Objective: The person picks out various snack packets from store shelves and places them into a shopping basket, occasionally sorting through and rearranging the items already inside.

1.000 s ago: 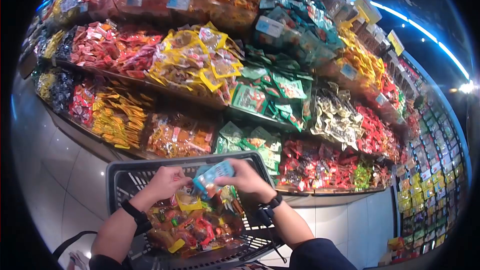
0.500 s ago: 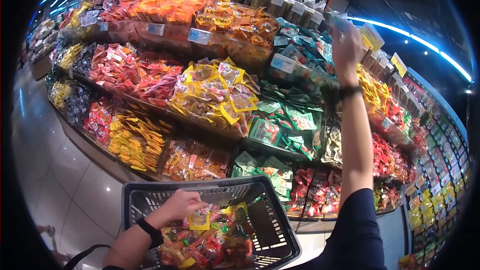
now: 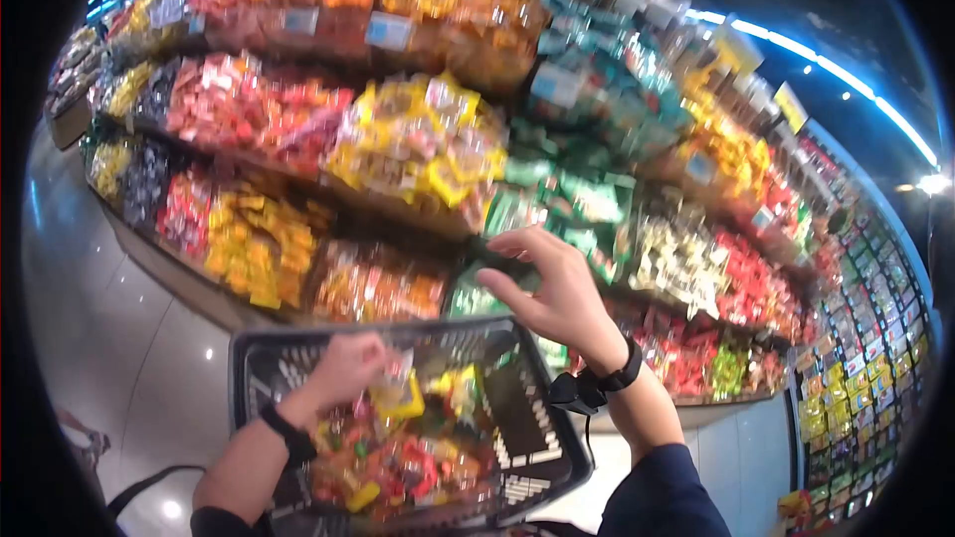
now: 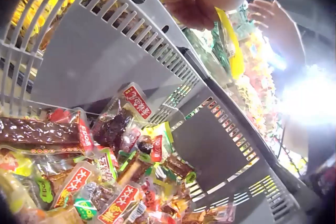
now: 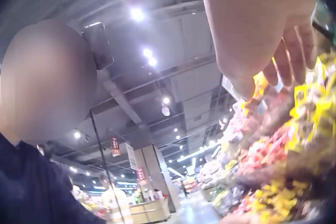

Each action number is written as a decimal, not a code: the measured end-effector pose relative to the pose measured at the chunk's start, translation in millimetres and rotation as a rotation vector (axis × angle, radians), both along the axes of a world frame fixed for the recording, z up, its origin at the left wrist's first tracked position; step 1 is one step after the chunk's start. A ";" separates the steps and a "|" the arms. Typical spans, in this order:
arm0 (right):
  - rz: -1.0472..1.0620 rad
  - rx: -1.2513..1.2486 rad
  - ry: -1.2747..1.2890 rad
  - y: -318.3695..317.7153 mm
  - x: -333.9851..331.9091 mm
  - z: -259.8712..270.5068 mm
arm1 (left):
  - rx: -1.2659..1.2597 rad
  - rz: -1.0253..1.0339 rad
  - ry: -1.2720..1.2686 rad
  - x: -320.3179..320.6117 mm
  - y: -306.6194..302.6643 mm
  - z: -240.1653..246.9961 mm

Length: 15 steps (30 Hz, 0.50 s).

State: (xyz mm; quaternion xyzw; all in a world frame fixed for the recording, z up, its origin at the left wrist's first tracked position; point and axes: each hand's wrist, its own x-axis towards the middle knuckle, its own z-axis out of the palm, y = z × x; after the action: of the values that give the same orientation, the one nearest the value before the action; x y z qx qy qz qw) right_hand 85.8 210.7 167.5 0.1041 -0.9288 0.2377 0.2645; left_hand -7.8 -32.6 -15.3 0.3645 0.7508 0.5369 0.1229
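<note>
My left hand (image 3: 346,370) is over a dark shopping basket (image 4: 110,58) and pinches a small clear snack packet with yellow edges (image 3: 400,396). In the left wrist view, a yellow edge of that packet sticks out beside the curled fingers. Several wrapped snacks (image 4: 118,203) in brown, red and yellow packaging lie piled in the basket. My right hand (image 3: 552,288) hangs empty above the basket's right rim, thumb and fingers spread apart. Green snack packets (image 3: 587,199) on the shelf are just behind it.
Tiered bins of packaged snacks rise in front of the basket, with yellow-edged packets (image 3: 418,139) in the middle and teal packets (image 3: 617,60) higher up. A rack of hanging packets (image 3: 860,378) stands at right. Tiled floor (image 3: 129,338) shows at left.
My right hand first held a blue packet over the basket, then reached up toward the teal bin, and is now back lower and empty. My left hand still holds the yellow-edged packet.
</note>
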 end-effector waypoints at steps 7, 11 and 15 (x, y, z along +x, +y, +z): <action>0.179 -0.513 -0.554 -46.4 8.1 -138.4 | 0.104 -0.042 -0.155 4.1 1.8 2.9; 0.223 -0.676 -0.782 -41.7 10.4 -172.5 | 0.094 -0.034 -0.150 5.3 2.2 -8.7; 0.248 -0.830 -0.848 -41.8 22.1 -179.8 | 0.043 -0.032 -0.188 12.0 2.3 -5.9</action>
State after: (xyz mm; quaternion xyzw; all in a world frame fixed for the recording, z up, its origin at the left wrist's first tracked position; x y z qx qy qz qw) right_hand 107.9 169.0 -12.3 -0.0041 -0.7639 0.6300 -0.1398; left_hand 4.1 -30.2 -21.2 0.3271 0.7182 0.5828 0.1936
